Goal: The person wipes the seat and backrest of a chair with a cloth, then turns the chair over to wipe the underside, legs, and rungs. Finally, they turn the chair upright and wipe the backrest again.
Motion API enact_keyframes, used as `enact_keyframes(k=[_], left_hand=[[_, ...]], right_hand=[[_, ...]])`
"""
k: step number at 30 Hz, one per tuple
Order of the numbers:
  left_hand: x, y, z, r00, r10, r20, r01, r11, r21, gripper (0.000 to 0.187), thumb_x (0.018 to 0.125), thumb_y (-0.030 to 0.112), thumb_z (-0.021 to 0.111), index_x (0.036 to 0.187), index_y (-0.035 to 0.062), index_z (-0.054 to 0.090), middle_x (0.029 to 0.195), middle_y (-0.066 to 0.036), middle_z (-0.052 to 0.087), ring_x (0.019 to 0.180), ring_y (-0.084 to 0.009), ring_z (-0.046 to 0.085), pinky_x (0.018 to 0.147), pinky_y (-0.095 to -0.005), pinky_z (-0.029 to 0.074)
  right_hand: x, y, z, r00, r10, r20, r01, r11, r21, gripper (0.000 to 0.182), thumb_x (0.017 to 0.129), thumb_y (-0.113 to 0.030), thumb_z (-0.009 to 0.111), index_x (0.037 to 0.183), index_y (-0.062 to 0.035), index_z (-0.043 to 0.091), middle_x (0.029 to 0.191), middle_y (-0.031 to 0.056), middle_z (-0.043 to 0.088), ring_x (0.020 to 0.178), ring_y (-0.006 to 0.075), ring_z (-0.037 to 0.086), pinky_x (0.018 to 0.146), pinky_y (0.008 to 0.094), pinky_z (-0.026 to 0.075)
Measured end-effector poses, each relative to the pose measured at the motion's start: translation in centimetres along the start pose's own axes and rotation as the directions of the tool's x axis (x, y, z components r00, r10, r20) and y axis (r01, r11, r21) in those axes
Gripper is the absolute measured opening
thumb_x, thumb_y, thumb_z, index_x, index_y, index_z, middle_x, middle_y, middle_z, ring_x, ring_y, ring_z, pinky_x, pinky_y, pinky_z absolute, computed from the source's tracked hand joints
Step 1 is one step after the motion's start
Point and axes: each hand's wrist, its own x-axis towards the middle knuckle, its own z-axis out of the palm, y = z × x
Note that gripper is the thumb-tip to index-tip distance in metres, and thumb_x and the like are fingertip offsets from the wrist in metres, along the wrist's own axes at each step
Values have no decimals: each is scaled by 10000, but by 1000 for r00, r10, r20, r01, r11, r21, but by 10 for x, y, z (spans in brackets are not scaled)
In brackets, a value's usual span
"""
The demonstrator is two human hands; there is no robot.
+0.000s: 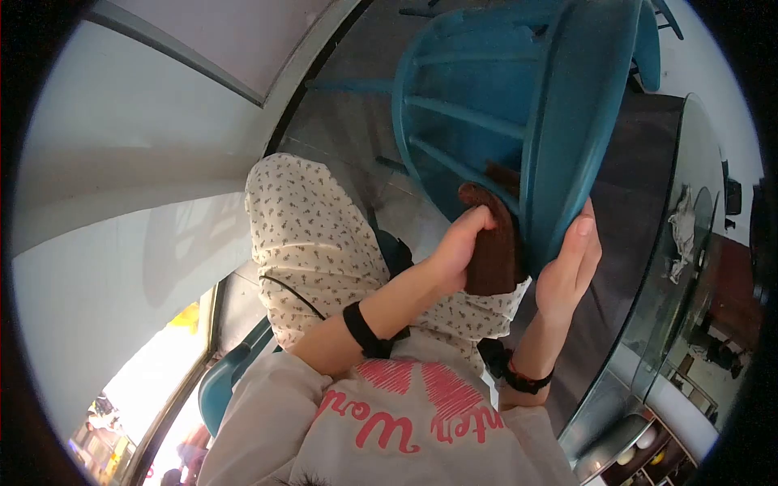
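Teal slatted chair stands ahead & slightly R of person; R hand on its near edge. Brown fabric cloth in L hand, at chair's near end. White curved wall far L; clear glass panel far R. Grey tiled floor btwn chair & wall. 2nd teal chair nr person's L elbow.

Glass tabletop and grey floor

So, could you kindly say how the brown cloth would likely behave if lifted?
The brown cloth would likely be floppy, since it curls over beside the left hand. It is probably light, looking thin for its size. Its matte, fuzzy-looking surface suggests little slipping.
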Motion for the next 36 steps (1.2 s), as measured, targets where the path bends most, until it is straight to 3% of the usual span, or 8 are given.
enact_keyframes(k=[6, 10, 12, 20, 23, 26, 28, 36], left_hand=[[4, 12, -9, 977, 210, -18, -202, 955, 218, 290, 747, 160, 511, 1010, 41, 538, 969, -70, 571, 922, -203, 549, 842, -338, 431], [25, 16, -28, 968, 224, 116, -217, 974, -71, 344, 756, 210, 505, 1051, 36, 531, 1018, -99, 575, 965, -232, 550, 858, -359, 436], [45, 30, -55, 970, 244, -4, -243, 965, -96, 356, 775, 248, 487, 1058, 38, 533, 1018, -106, 577, 966, -243, 552, 862, -375, 443], [7, 59, -44, 771, 519, -370, -387, 843, 375, 380, 857, 221, 397, 1170, 16, 462, 1105, -154, 556, 1002, -309, 544, 857, -416, 447], [20, 89, -60, 546, 827, -137, -604, 501, 620, 302, 808, 137, 458, 1087, 41, 523, 1060, -108, 565, 959, -283, 567, 828, -377, 454], [45, 113, -70, 429, 829, 358, -33, -382, 924, 260, 763, 110, 519, 1014, 55, 553, 1063, -145, 555, 835, -358, 583, 725, -406, 483], [53, 110, -68, 438, 764, 474, 36, -541, 840, 224, 748, 121, 542, 960, 53, 565, 1014, -117, 570, 798, -342, 594, 668, -418, 495], [45, 98, -82, 605, 631, 485, -15, -601, 799, 240, 755, 140, 553, 969, 31, 535, 1058, -120, 533, 713, -361, 593, 612, -433, 506]], right_hand=[[1, 7, 2, 999, -50, -12, 50, 999, -8, 417, 957, -250, 359, 1132, 98, 509, 940, 168, 595, 862, 201, 558, 796, 293, 418], [6, -1, 2, 996, 20, 91, -29, 994, 102, 392, 902, -235, 508, 1185, 37, 505, 939, 161, 611, 858, 197, 587, 766, 293, 447], [8, -8, 2, 987, 54, 154, -62, 997, 44, 525, 789, -201, 672, 1224, 10, 469, 871, 140, 620, 772, 164, 607, 698, 278, 473], [-7, 12, -9, 994, 59, 96, -61, 998, 21, 456, 796, -176, 665, 1173, 17, 495, 627, 33, 513, 558, 73, 468, 548, 202, 402], [-14, 14, -16, 993, 68, 92, -67, 998, -11, 380, 805, -162, 648, 1107, 25, 515, 593, 16, 455, 535, 71, 415, 516, 202, 372], [-18, 15, -15, 995, 79, 61, -78, 997, -9, 329, 806, -155, 642, 1051, 28, 521, 582, 18, 426, 521, 73, 392, 499, 203, 349], [-18, 16, -16, 998, 31, 52, -29, 998, -50, 327, 807, -149, 640, 1054, 26, 516, 585, 25, 428, 521, 77, 396, 499, 199, 347], [-12, 10, -12, 998, 2, 64, -1, 1000, -14, 313, 816, -110, 619, 1063, 46, 505, 587, 24, 426, 528, 70, 395, 500, 201, 349]])
